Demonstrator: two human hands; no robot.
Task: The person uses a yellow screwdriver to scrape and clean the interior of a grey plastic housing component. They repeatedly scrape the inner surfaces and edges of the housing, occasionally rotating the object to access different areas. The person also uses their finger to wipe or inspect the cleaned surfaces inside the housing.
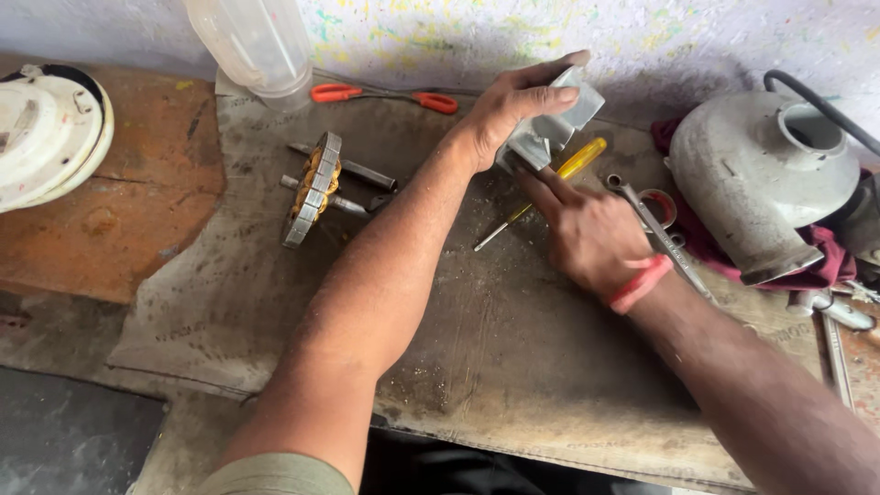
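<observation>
Left hand (513, 105): closed over grey metal bracket (555, 124), raised near wall. Right hand (587, 229): forefinger extended to bracket's underside, gripping nothing. Yellow-handled screwdriver (550, 183) just beneath, on worn board (513, 348). Wound stator (313, 188) left; grey motor housing (761, 174) right.

Soft even daylight, faint shadows, sharp focus, slight edge distortion
</observation>
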